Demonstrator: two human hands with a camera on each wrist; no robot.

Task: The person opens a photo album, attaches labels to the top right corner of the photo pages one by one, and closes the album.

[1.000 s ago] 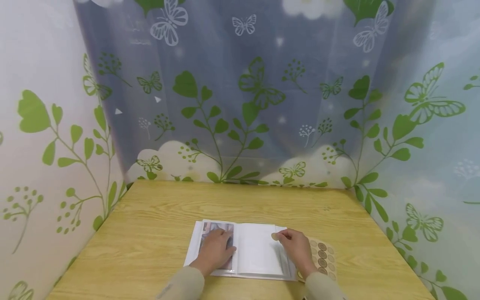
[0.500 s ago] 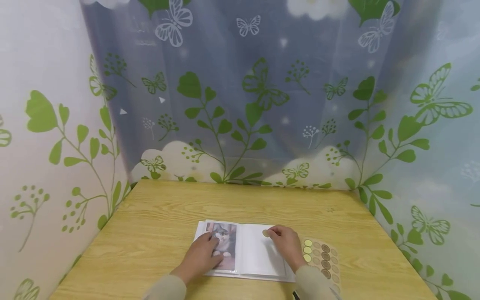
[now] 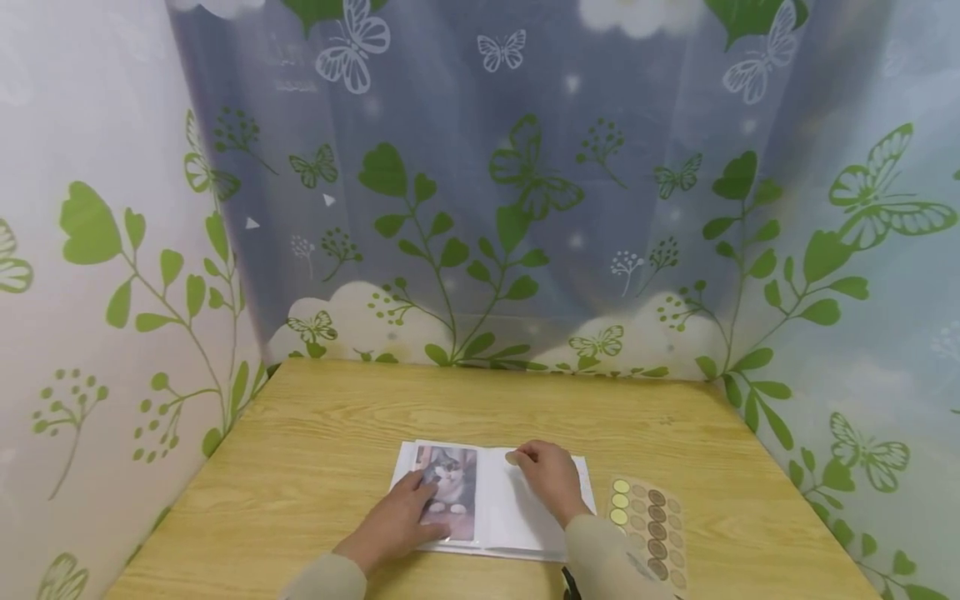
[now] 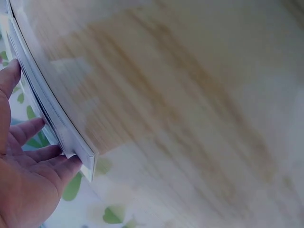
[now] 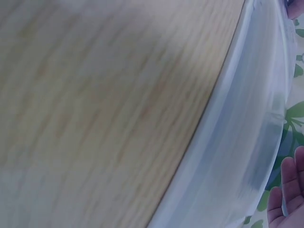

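Note:
A small white photo album (image 3: 517, 504) lies spread out on the table. Its left page bears a cat photo (image 3: 453, 479), and the right page is white. My left hand (image 3: 397, 512) rests on the left page, fingers at the photo's edge; the left wrist view shows its fingertips against the album's side (image 4: 47, 102). Between thumb and index finger, my right hand (image 3: 553, 477) pinches a small round yellowish sticker (image 3: 512, 457) over the upper part of the white page. In the right wrist view the other fingers (image 5: 290, 180) show beside the album's page edges (image 5: 242, 118).
To the right of the album lies a sheet of round stickers (image 3: 637, 540), yellow and brown, partly covered by the right sleeve (image 3: 611, 554). Wood-grain tabletop (image 3: 337, 408) surrounds both. A patterned curtain (image 3: 465, 250) hangs behind and along both sides.
My right hand has moved left with the sticker, from the white page's right edge toward the album's middle, exposing more of the sticker sheet. My left hand has slid left, uncovering the cat photo.

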